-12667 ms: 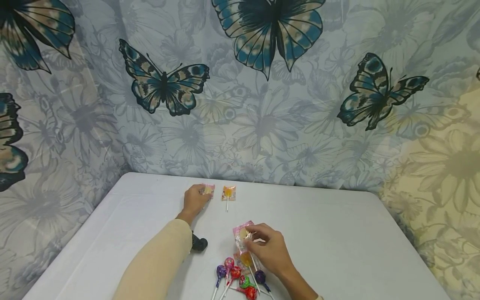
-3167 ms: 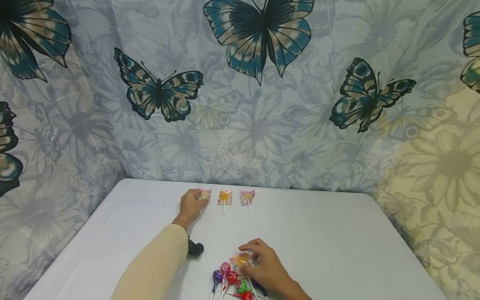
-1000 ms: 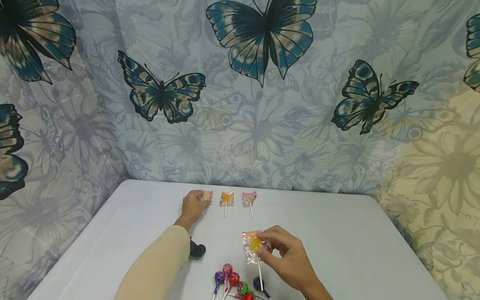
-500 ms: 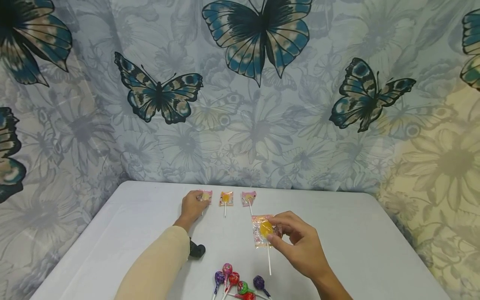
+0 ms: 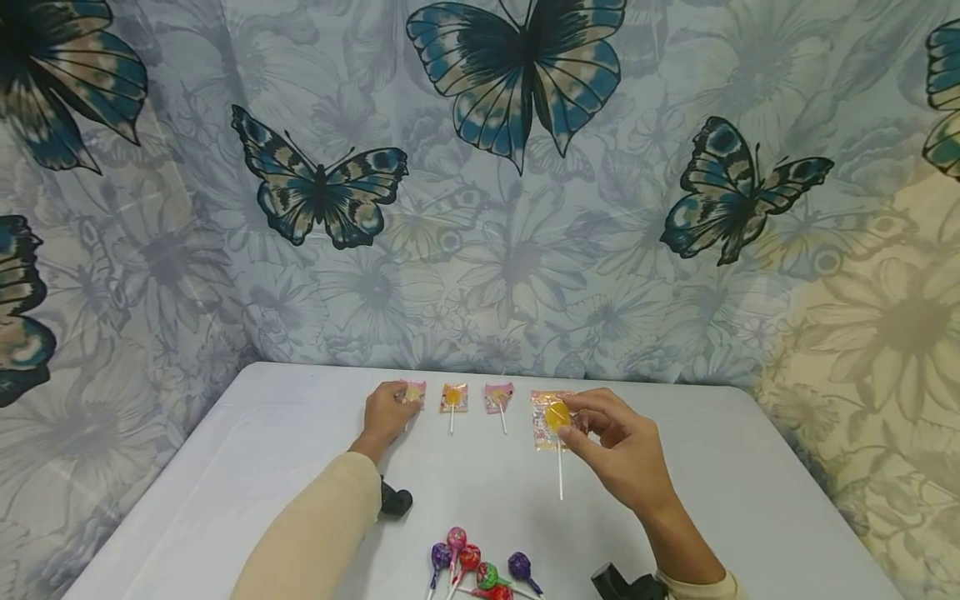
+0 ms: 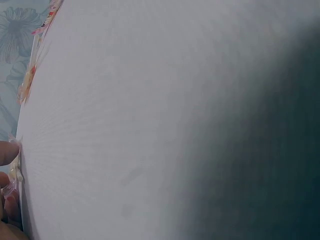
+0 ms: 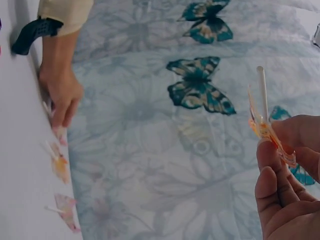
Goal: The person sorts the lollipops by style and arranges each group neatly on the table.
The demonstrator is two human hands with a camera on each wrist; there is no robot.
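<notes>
My right hand (image 5: 626, 450) pinches a yellow lollipop (image 5: 557, 417) in a clear orange-edged wrapper between thumb and fingers. Its white stick points down toward me, held above the table at the right of the row. In the right wrist view that lollipop's stick (image 7: 262, 92) stands up over the fingertips. At the back left, my left hand (image 5: 387, 417) holds a pink-wrapped lollipop (image 5: 413, 394) at the table, partly hidden by the fingers. Beside it lie an orange-wrapped lollipop (image 5: 453, 397) and another pink-wrapped lollipop (image 5: 498, 397), sticks toward me.
Several round lollipops lie at the front: purple (image 5: 440, 556), pink (image 5: 456, 537), red (image 5: 470, 557), green (image 5: 487, 574) and a separate dark purple one (image 5: 519, 566). A white table (image 5: 712, 467) meets a butterfly-patterned cloth (image 5: 525, 275) behind. A black wrist mount (image 5: 395, 500) is on the left sleeve.
My right hand has lifted the yellow lollipop from the front pile and carried it back and right, toward the row's end. The left hand stays at the pink-wrapped lollipop.
</notes>
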